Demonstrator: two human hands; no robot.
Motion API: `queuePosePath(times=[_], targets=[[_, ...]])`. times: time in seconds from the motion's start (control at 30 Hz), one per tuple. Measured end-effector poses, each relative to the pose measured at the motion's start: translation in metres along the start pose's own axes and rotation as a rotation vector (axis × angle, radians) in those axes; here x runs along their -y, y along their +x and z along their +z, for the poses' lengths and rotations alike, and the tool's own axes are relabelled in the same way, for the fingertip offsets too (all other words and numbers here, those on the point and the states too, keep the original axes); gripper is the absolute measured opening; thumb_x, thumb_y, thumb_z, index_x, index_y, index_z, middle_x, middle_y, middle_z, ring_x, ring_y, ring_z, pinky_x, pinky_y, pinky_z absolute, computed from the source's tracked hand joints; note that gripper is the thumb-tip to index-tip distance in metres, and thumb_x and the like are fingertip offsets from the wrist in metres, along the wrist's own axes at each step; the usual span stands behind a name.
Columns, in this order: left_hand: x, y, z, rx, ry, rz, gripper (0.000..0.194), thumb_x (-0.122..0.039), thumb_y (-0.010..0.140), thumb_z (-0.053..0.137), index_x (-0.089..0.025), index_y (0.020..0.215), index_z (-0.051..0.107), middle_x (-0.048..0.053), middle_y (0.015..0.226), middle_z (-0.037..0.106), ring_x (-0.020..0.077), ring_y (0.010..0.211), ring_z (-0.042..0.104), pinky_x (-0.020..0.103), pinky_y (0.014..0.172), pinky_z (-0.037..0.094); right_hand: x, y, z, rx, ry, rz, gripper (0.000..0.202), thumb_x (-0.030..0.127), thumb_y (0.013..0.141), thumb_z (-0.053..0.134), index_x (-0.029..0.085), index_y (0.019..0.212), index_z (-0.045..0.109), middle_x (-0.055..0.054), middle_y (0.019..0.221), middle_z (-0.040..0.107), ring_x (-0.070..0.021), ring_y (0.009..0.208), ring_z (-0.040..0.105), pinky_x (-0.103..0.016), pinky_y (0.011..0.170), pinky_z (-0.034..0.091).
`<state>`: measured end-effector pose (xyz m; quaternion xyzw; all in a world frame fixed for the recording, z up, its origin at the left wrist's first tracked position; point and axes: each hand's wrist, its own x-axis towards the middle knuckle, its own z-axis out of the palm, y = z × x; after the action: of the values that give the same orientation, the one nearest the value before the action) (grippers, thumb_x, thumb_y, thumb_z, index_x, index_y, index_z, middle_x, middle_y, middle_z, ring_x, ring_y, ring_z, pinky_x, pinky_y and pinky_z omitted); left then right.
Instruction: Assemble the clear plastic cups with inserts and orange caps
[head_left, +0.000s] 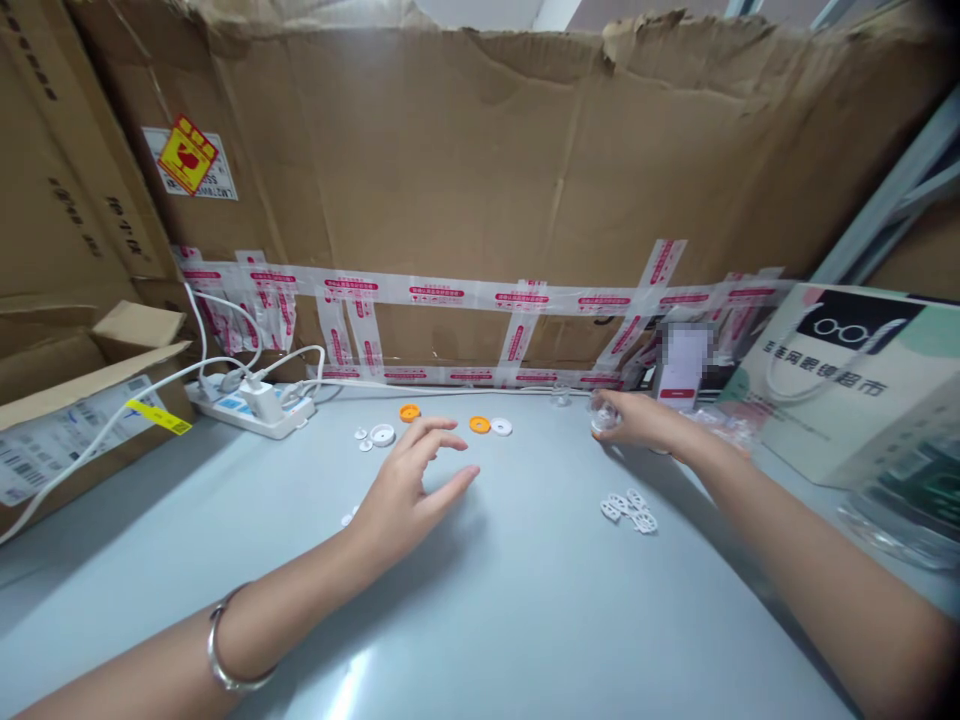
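My left hand (416,480) is held over the middle of the table, fingers apart and nothing in them. Just past its fingertips lie an orange ring (480,425) and a white ring (502,427) side by side. Left of those are another orange ring (409,412), a white round cap (382,435) and small white discs (365,446). At the back right, my right hand (626,418) has its fingers closed around a small clear plastic cup-like piece (602,414). A similar clear piece (560,396) stands to its left. Several white spoked wheel-like parts (631,510) lie nearer me.
A white power strip (274,415) with plugs and cables sits at the back left beside an open cardboard box (82,410). A large taped carton (450,180) walls off the back. On the right stand a phone (682,365) and a printed paper bag (840,380).
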<state>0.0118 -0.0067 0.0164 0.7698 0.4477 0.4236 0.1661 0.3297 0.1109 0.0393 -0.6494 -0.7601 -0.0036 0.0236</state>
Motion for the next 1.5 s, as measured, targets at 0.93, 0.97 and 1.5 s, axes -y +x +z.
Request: queuePosePath(times=[0.93, 0.97, 1.5], targets=[[0.066, 0.033, -0.099, 0.568, 0.772, -0.271, 0.013, -0.018, 0.069, 0.048, -0.019, 0.073, 0.061, 0.004, 0.073, 0.064, 0.0188, 0.065, 0.058, 0.025, 0.054, 0.037, 0.058, -0.021, 0.001, -0.434, -0.001, -0.350, 0.021, 0.034, 0.084, 0.048, 0.019, 0.088, 0.061, -0.006, 0.093, 0.065, -0.0231, 0.090, 0.054, -0.035, 0.076, 0.033], [0.070, 0.036, -0.096, 0.528, 0.795, -0.277, 0.013, -0.018, 0.069, 0.048, -0.018, 0.075, 0.060, 0.006, 0.074, 0.064, 0.0200, 0.066, 0.058, 0.026, 0.054, 0.037, 0.063, -0.024, 0.003, -0.431, 0.027, -0.381, 0.019, 0.033, 0.085, 0.048, 0.018, 0.086, 0.061, -0.005, 0.091, 0.065, -0.0222, 0.088, 0.054, -0.034, 0.076, 0.033], [0.075, 0.036, -0.074, 0.359, 0.766, -0.212, 0.015, -0.011, 0.073, 0.047, -0.017, 0.078, 0.060, 0.006, 0.073, 0.065, 0.0183, 0.064, 0.058, 0.024, 0.055, 0.036, 0.083, -0.036, 0.004, -0.413, 0.187, -0.496, 0.018, 0.031, 0.086, 0.049, 0.018, 0.082, 0.061, -0.005, 0.083, 0.065, -0.0198, 0.081, 0.055, -0.034, 0.076, 0.036]])
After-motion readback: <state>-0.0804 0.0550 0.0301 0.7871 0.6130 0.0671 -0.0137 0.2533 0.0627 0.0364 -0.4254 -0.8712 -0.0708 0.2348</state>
